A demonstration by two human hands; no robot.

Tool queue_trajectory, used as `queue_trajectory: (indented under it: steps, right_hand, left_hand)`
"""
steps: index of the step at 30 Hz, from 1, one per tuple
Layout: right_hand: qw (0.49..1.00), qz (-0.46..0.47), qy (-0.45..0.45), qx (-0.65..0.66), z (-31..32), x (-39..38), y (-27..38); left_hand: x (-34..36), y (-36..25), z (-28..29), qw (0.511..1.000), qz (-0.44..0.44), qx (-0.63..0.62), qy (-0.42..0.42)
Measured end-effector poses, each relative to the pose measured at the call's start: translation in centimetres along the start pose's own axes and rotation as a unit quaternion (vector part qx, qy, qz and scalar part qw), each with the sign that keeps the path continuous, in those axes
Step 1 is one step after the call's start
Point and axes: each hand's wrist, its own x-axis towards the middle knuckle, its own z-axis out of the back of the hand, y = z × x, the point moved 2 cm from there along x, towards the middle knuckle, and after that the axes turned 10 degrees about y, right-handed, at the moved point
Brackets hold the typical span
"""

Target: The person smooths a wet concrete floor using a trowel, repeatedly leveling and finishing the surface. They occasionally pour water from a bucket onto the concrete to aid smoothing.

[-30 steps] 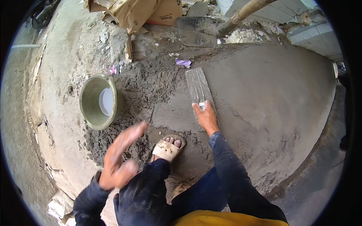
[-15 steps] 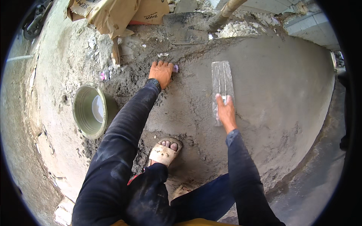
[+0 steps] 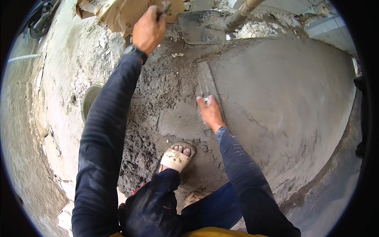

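Observation:
My right hand (image 3: 211, 112) is wrapped round the handle of a long plastering trowel (image 3: 206, 79), its blade tilted over the wet grey mortar (image 3: 272, 91). Up and to the left, my left hand (image 3: 149, 31) is raised in front of a torn brown paper sack (image 3: 118, 15). A small crumpled scrap (image 3: 166, 6), greyish and partly hidden, pokes out from its closed fingers. Below the hands, rough unsmoothed mortar (image 3: 158, 79) borders the smoother area.
A green bucket (image 3: 89, 98) stands left, mostly hidden behind my left arm. My sandalled foot (image 3: 177, 156) rests on the mortar. A shovel blade (image 3: 202, 27) lies at the far side beside a wooden pole (image 3: 244, 10). A wheel (image 3: 39, 25) shows at upper left.
My left hand has risen from the ground toward the paper sack, with a small scrap in it; the purplish scrap under it is gone from the ground. The trowel has moved left and tilted.

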Motion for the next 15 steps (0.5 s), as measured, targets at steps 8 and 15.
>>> queue_trajectory:
  steps: [8, 15]
  right_hand:
    - [0.987, 0.062, -0.139, -0.046, -3.3, 0.8, 1.7]
    - [0.976, 0.107, -0.102, -0.158, -3.8, 2.1, 2.6]
  left_hand:
    - [-3.6, -2.4, 1.9, 0.992, 0.014, -0.082, 0.092]
    - [-28.9, -5.1, 5.6, 0.902, 0.248, -0.268, 0.230]
